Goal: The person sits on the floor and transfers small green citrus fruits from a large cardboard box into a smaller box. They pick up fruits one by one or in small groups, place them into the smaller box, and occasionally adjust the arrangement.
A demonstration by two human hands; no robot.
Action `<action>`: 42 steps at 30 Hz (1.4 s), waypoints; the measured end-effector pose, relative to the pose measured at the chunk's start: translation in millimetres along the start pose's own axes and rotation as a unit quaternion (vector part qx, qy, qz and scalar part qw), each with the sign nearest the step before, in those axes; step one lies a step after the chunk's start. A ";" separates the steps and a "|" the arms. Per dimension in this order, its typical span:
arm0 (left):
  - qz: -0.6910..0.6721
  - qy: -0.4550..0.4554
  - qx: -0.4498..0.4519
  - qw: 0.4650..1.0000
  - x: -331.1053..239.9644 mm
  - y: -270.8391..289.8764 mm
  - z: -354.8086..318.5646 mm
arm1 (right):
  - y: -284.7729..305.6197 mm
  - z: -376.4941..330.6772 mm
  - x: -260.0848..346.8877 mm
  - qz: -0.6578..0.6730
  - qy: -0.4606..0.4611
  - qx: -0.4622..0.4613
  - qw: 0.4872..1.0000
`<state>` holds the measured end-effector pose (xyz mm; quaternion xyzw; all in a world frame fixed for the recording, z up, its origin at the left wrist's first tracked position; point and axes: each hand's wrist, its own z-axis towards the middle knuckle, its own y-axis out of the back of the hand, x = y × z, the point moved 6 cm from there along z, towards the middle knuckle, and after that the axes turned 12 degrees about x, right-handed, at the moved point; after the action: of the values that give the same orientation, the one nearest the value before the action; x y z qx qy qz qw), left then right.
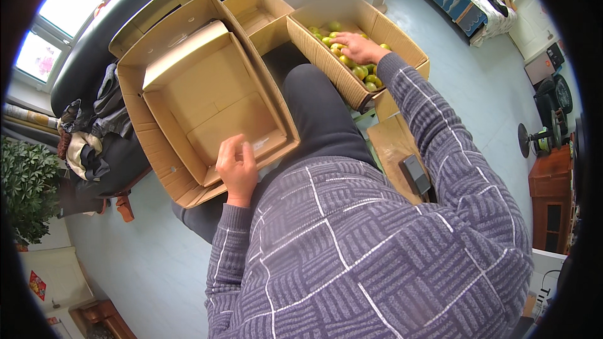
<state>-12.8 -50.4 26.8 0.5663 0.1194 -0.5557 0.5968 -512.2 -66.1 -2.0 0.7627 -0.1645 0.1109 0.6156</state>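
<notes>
Left hand (237,164) gripped the near rim of the empty cardboard box (210,97), fingers curled over the edge, nothing else in it. Right hand (359,47) was down in the fruit box (402,37) to the right, fingers closing loosely over the green fruits (364,74); actual hold not clear. Fruits lay right of the empty box, across the person's lap, under the right hand, well apart from the left.

An empty brown cardboard box (213,103) with open flaps sits at ten o'clock, nested in a larger brown cardboard carton (164,157). At twelve o'clock stands an open brown cardboard box of green fruit (402,37), a smaller open carton (260,12) just beside it at eleven.
</notes>
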 end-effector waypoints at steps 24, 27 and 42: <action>-0.012 0.000 0.008 1.000 -0.6 -0.1 0.2 | -2.1 -56.4 -10.2 -0.057 0.030 0.071 0.995; -0.006 -0.003 0.007 1.000 -1.4 0.4 0.8 | 1.0 -61.4 -32.0 -0.034 0.003 0.075 0.997; 0.003 -0.005 0.005 1.000 -0.3 0.8 2.7 | -23.8 -99.1 -67.6 -0.019 -0.139 0.053 0.989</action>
<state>-13.6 -52.6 28.4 0.5667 0.1122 -0.5572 0.5965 -561.9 42.8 -27.0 0.8054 -0.2283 0.0006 0.5470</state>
